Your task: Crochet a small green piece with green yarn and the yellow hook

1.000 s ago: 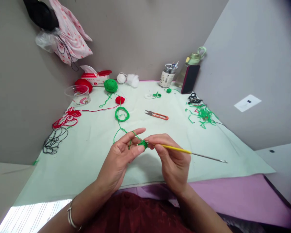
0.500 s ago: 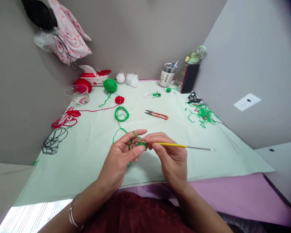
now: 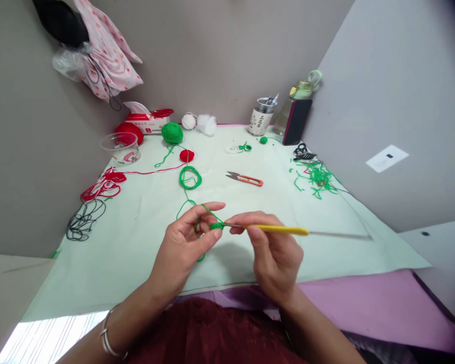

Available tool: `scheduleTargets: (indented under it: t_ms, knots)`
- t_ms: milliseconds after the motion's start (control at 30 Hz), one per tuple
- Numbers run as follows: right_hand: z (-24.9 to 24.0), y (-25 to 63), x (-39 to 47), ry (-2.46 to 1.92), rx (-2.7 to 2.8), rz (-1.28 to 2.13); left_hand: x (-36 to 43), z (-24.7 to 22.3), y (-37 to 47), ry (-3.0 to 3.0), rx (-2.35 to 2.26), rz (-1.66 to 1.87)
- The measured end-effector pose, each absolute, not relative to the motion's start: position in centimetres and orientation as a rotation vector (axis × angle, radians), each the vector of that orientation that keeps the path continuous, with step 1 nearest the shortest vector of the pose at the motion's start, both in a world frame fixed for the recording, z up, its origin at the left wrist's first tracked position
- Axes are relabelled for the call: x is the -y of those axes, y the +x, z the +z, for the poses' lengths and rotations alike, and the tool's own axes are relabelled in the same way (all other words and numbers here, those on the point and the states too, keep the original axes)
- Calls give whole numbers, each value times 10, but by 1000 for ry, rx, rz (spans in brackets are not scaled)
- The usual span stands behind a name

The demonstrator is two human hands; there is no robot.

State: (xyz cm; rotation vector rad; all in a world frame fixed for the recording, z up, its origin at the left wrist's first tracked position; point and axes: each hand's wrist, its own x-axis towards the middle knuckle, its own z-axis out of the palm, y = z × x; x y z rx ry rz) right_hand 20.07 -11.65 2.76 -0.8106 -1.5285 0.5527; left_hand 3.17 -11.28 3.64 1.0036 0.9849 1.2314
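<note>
Between thumb and fingers, my left hand [image 3: 187, 240] pinches a small green crochet piece [image 3: 217, 226]. Green yarn [image 3: 209, 211] runs over its raised index finger. My right hand [image 3: 275, 253] grips a crochet hook [image 3: 282, 229] by its yellow handle, and the metal tip meets the right end of the piece. The hook's other metal end points right. From my left hand the yarn leads back to a loose green coil [image 3: 190, 178] on the table, with a green yarn ball [image 3: 172, 133] farther back.
Orange-handled thread snips [image 3: 244, 179] lie mid-table. At right are green yarn scraps [image 3: 320, 179], a black clip [image 3: 303, 152], a phone [image 3: 298, 122] and a bottle [image 3: 303, 91]. A plastic tub [image 3: 120, 149], red yarn [image 3: 108, 184] and black cord [image 3: 84, 220] are at left.
My right hand has drawn the hook to the right, so its tip now sits at the edge of the crochet piece instead of across it. My left hand has shifted slightly left.
</note>
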Motion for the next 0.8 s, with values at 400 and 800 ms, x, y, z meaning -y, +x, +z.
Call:
scheduleTargets:
  t_ms: [400, 800]
  knots:
    - [30, 199, 112, -751, 1397, 597, 109, 50, 30, 610, -776, 1082]
    - [20, 196, 116, -843, 1666, 225, 109, 45, 37, 597, -802, 1071]
